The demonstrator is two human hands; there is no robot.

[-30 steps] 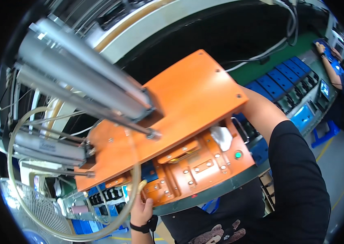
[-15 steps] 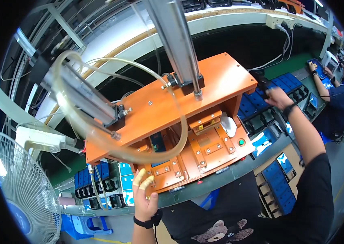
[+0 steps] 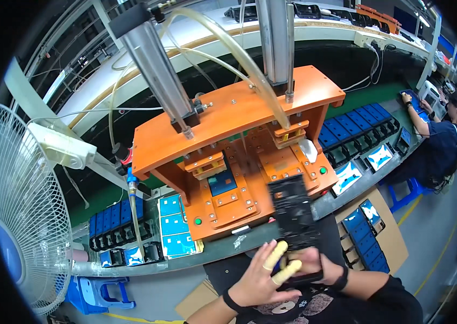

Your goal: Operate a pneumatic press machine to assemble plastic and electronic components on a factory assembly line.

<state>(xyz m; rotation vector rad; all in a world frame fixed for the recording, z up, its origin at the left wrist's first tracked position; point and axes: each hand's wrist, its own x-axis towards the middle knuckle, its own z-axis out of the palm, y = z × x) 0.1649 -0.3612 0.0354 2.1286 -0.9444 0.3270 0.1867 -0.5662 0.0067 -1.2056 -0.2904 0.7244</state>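
A long black plastic frame (image 3: 291,208), smeared by motion, stands tilted in front of my body. My right hand (image 3: 327,270) is closed around its lower end. Beside that end is my left hand (image 3: 255,281), with yellow finger covers on two outstretched fingers. Its fingers are apart; whether they touch the frame I cannot tell. Beyond the frame stands an orange two-station press (image 3: 223,127). A dark blue plate (image 3: 222,182) lies in the press's left station, and a white wad (image 3: 308,150) sits by the right one.
Rows of blue-topped black parts (image 3: 354,128) stand right of the press, more (image 3: 115,218) at left. Light-blue sheets (image 3: 175,227) lie near its left side. A white fan (image 3: 28,216) is far left. Blue-topped parts (image 3: 366,243) rest on cardboard. A co-worker (image 3: 444,140) sits far right.
My right hand has come back from the rows at right and now holds the black frame. My left hand has left the press's front edge and moved right. The view has shifted.
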